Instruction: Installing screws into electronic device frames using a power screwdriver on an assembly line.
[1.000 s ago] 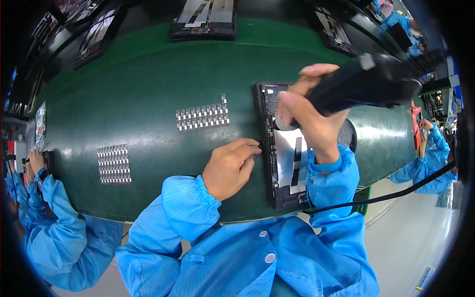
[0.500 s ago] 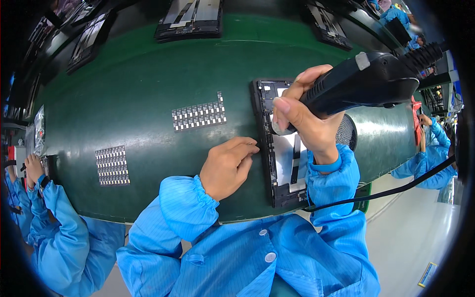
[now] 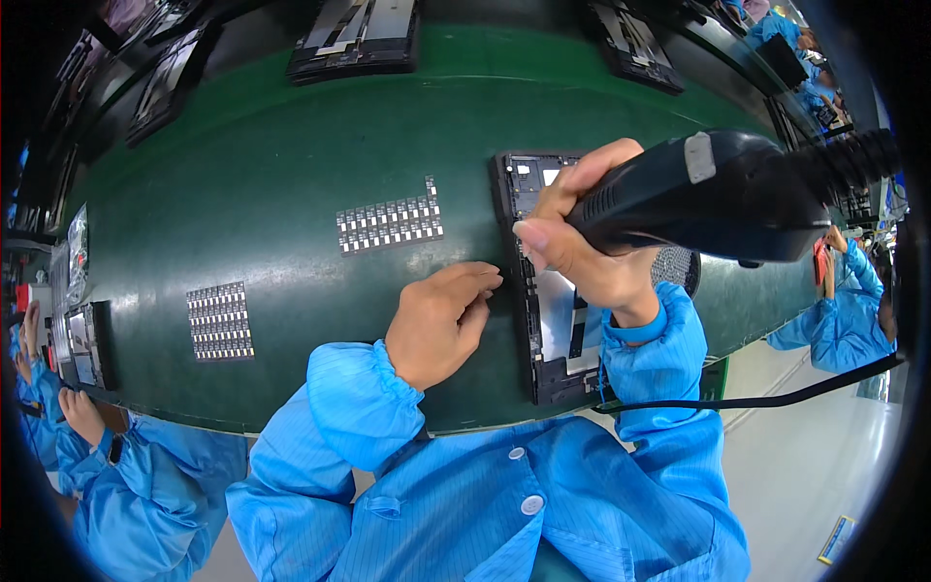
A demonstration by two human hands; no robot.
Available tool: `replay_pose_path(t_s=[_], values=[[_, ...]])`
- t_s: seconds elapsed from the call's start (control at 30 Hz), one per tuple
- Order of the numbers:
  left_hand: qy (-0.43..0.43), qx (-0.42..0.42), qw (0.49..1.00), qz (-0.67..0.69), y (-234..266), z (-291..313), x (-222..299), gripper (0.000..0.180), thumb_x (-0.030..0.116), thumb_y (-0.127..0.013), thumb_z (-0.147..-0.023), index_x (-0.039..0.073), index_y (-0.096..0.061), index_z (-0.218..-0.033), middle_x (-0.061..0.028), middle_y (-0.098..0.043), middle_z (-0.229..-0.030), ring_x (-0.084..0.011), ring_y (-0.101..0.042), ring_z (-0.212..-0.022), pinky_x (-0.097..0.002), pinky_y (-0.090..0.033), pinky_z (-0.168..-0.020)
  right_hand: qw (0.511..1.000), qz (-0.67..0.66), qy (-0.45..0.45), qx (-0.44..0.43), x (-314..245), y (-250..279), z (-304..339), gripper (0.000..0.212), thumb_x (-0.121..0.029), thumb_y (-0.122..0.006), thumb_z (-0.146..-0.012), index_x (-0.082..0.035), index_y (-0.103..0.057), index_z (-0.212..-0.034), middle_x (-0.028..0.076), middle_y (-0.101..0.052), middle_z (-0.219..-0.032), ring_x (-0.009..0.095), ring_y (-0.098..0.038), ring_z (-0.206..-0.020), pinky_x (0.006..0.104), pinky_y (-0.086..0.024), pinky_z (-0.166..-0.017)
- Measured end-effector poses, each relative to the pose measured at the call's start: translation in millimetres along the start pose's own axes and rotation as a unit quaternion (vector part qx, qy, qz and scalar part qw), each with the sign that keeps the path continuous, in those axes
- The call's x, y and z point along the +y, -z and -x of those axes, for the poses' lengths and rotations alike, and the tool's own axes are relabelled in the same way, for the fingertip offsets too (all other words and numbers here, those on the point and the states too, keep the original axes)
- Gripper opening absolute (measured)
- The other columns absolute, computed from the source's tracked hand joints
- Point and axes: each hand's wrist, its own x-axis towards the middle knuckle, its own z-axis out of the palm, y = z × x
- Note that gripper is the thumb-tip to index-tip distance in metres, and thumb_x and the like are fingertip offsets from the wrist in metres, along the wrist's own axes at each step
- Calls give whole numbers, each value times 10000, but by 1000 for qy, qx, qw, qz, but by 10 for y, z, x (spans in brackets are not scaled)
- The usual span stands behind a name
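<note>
My right hand (image 3: 606, 272) grips a black hot-air gun (image 3: 718, 199) with a ribbed hose at its back end. Its front end is hidden behind my fingers, over an opened tablet-like device (image 3: 558, 383) with a black frame and silvery inside. Just left of that device, my left hand (image 3: 436, 325) is closed in a pinch, its fingertips close to the frame's edge but apart from it. Anything between those fingertips is too small to make out.
Two sheets of small black-and-white labels, a nearer one (image 3: 220, 322) and a farther one (image 3: 388, 228), lie on the green table (image 3: 281, 194). Behind my right wrist is a round mesh piece (image 3: 676, 270). A black cord (image 3: 766, 399) runs rightward. A co-worker's hand (image 3: 82, 415) is at left.
The gun's back end has swung down and to the right, and my right hand has shifted slightly left. My left hand has drawn slightly left. The co-worker's hand at left has left their device.
</note>
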Motion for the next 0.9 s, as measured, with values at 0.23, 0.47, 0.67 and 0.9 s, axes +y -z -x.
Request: replay_pose_path(t_s=[0.23, 0.47, 0.67, 0.9], values=[[-3, -9, 1000, -6, 1, -1, -17, 261, -111, -538, -721, -51, -646, -952, -162, -661, -937, -256, -677, -779, -315, -543, -694, 999, 18, -21, -25, -42, 34, 12, 436, 83, -687, -750, -43, -379, -1032, 79, -556, -620, 132, -551, -527, 258, -476, -521], [26, -23, 999, 6, 5, 5, -3, 212, -51, -561, -762, -38, -644, -956, -162, -645, -1009, -304, -664, -828, -348, -541, -738, 999, -14, -25, -22, -48, 43, 18, 415, 78, -689, -751, -35, -392, -1019, 80, -562, -635, 132, -563, -552, 265, -489, -548], [15, -2, 1000, -4, -8, -2, 6, 262, -106, -540, -726, -42, -651, -954, -156, -662, -924, -253, -679, -787, -312, -541, -699, 999, -37, -16, -20, -9, 46, 27, 397, 90, -684, -746, -48, -381, -962, 86, -545, -633, 144, -563, -557, 280, -497, -552], [28, -19, 999, -8, 13, -4, 19, 224, -61, -562, -757, -39, -648, -962, -165, -648, -999, -302, -664, -818, -340, -540, -737, 999, 5, 0, -39, -51, 62, -16, 357, 109, -666, -742, -18, -398, -939, 100, -566, -633, 155, -582, -555, 279, -504, -543]])
